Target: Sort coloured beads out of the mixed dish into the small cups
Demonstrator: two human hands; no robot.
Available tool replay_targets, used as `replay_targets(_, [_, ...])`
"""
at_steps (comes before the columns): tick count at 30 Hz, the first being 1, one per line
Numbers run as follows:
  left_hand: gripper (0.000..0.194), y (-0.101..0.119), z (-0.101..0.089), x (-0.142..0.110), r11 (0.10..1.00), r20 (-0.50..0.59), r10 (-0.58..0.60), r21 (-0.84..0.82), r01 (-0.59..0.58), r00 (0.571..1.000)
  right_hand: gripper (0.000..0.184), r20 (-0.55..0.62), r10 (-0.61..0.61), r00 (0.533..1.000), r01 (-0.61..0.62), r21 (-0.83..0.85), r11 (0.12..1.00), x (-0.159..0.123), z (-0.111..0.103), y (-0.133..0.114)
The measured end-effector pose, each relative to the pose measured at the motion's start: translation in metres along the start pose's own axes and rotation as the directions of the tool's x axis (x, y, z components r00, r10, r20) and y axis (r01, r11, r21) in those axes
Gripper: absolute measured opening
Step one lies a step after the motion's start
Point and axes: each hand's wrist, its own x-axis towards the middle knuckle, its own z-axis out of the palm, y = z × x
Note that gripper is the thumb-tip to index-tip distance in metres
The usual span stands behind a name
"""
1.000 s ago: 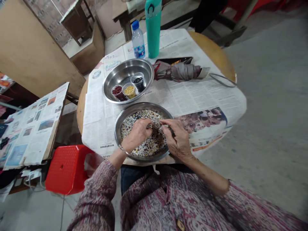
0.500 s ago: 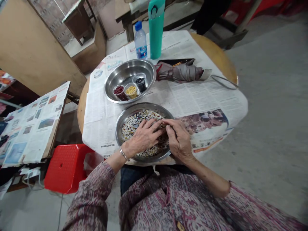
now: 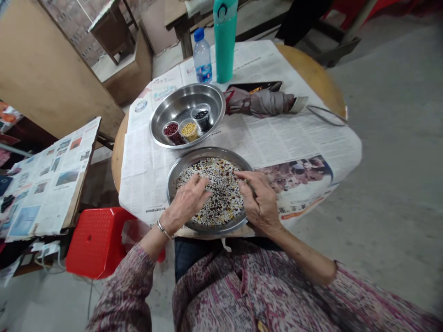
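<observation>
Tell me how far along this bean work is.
Done: three small cups in the steel bowl hold separate red, yellow and black grains. In hand: the left hand and right hand work over the mixed grains. Left: that mix covers the steel pan.

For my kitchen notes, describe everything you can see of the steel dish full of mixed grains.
The shallow, round stainless steel dish has a plain, shiny sloping rim and sits flat on newspaper, close to the edge of the table nearest the person. A mix of white, dark and reddish grains fills it in an even layer, leaving the rim bare. The left hand rests its fingers in the grains, and the right hand reaches over the rim.
</observation>
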Motion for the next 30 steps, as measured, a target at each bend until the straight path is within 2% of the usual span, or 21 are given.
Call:
replay_targets(2, [0.033, 0.01, 0.005, -0.005, 0.995, 0.046, 0.08, -0.064, -0.076, 0.996, 0.026, 0.002, 0.0, 1.0, 0.0, -0.002, 1.0, 0.0, 0.0, 0.0])
replay_targets(4, [0.025, 0.019, 0.011, 0.0, 0.989, 0.085, 0.127, -0.083, -0.12, 0.988, 0.026, -0.004, 0.004, 1.0, -0.004, -0.005, 1.0, 0.0, 0.0, 0.001])
replay_targets(6, [0.018, 0.022, 0.014, 0.012, 0.992, 0.09, 0.121, -0.048, -0.117, 0.989, 0.026, -0.009, 0.006, 1.0, -0.006, -0.008, 1.0, -0.001, 0.0, 0.001])
replay_targets(9, [0.028, 0.016, 0.012, 0.027, 0.999, 0.005, 0.049, 0.019, -0.049, 0.999, 0.026, -0.007, 0.006, 1.0, -0.006, -0.011, 1.0, 0.0, 0.0, 0.002])
replay_targets(11, [0.035, 0.008, 0.009, 0.026, 1.0, -0.072, 0.003, 0.023, -0.001, 0.997, 0.026, -0.002, 0.006, 1.0, -0.006, -0.014, 1.0, 0.0, 0.0, 0.002])
replay_targets(15, [0.04, -0.006, 0.008, 0.001, 0.998, -0.203, -0.06, -0.021, 0.057, 0.977, 0.025, -0.003, -0.009, 1.0, 0.009, -0.015, 1.0, 0.0, 0.0, 0.001])
replay_targets(21, [0.024, -0.01, 0.014, -0.045, 0.987, -0.281, 0.012, -0.149, -0.056, 0.96, 0.025, 0.005, 0.007, 1.0, -0.007, -0.027, 1.0, -0.001, -0.001, 0.002])
replay_targets(25, [0.022, -0.012, 0.026, -0.064, 0.985, -0.397, -0.057, -0.174, -0.014, 0.916, 0.024, 0.014, -0.015, 1.0, 0.016, -0.036, 0.999, -0.002, -0.001, 0.006])
replay_targets(28, [0.019, -0.014, 0.041, -0.068, 0.978, -0.526, -0.104, -0.209, -0.01, 0.844, 0.023, 0.033, -0.081, 0.996, 0.084, -0.105, 0.991, -0.002, -0.003, 0.008])
replay_targets(30, [0.021, -0.014, 0.05, -0.067, 0.975, -0.602, -0.109, -0.219, -0.032, 0.791, 0.021, 0.084, -0.159, 0.984, 0.174, -0.235, 0.956, 0.0, -0.007, 0.007])
